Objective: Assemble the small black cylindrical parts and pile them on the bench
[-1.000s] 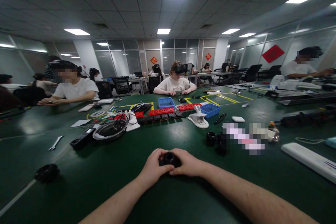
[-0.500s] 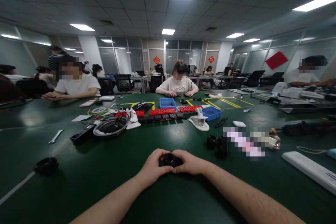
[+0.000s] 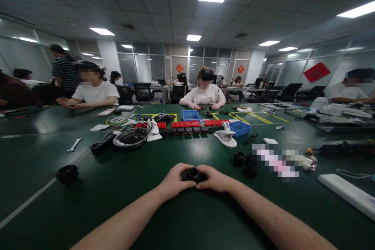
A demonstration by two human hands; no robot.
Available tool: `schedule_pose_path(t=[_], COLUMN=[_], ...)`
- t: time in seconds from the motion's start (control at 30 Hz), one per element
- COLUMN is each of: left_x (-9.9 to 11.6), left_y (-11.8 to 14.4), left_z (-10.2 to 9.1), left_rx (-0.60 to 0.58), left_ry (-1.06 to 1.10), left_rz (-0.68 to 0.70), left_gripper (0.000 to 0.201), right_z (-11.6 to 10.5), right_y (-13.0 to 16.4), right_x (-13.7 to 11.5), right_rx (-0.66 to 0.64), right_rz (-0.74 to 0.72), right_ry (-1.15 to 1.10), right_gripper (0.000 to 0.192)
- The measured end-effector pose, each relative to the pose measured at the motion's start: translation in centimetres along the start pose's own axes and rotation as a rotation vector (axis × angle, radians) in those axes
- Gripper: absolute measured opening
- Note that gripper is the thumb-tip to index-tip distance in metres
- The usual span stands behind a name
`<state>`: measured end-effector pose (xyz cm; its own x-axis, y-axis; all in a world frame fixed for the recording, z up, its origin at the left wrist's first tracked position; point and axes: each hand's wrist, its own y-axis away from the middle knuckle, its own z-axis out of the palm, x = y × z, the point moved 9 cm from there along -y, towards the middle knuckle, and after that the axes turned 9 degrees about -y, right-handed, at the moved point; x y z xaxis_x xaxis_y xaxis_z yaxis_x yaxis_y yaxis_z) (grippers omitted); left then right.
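Note:
Between my two hands, close to the green table top, is a black part with a round, ring-shaped opening (image 3: 193,173) facing up. My left hand (image 3: 177,181) grips its left side, fingers behind and thumb in front. From the right, my right hand (image 3: 211,179) closes round the other side, its thumb close to the left one. Fingers cover much of the part, so its full shape is hidden. Similar black round parts lie on the table, one to the left (image 3: 67,174) and another to the right (image 3: 239,158).
Ahead lie a steel bowl (image 3: 131,139), a black power strip (image 3: 102,143), a white clip base (image 3: 225,136), red strips (image 3: 185,124) and blue trays (image 3: 239,128). A wrench (image 3: 75,145) rests at left, a long white bar (image 3: 348,194) at right. Across the table sits a person (image 3: 203,95).
The view has turned slightly left, so the scene sits further right. Both hands keep the same hold on the black part.

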<state>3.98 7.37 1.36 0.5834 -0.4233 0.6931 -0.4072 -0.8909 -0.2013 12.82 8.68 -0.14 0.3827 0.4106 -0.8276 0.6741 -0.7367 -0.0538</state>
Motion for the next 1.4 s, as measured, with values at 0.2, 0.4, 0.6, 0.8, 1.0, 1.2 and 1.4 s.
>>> schedule_pose_path(t=[0.2,0.4,0.6,0.8,1.0,1.2,1.4], left_x=[0.2,0.0,-0.4,0.2,0.4,0.3,-0.1], left_y=[0.0,0.4,0.6,-0.3,-0.4,-0.2,0.3], left_z=[0.0,0.1,-0.1,0.1,0.2,0.4,0.3], left_rx=[0.012,0.113,0.227,0.09,0.004,0.025,0.117], left_ry=[-0.016,-0.089,-0.144,-0.074,-0.019,-0.019,-0.03], left_rz=[-0.01,-0.118,-0.188,-0.047,0.001,-0.011,-0.089], left_gripper=[0.039,0.035,0.032,0.033,0.037,0.039,0.037], right_z=[0.0,-0.4,-0.5,-0.4,-0.3,-0.2,-0.7], right_y=[0.1,0.0,0.3,0.2,0.1,0.0,0.0], right_x=[0.2,0.7,-0.3,-1.5,-1.0,0.0,0.6], right_rx=[-0.009,0.164,0.34,0.152,-0.111,-0.069,0.109], right_rz=[0.017,0.094,0.128,-0.088,-0.094,-0.039,0.054], right_ry=[-0.017,0.195,0.503,0.254,0.002,-0.056,0.148], right_gripper=[0.032,0.043,0.038,0.06,0.033,0.032,0.038])
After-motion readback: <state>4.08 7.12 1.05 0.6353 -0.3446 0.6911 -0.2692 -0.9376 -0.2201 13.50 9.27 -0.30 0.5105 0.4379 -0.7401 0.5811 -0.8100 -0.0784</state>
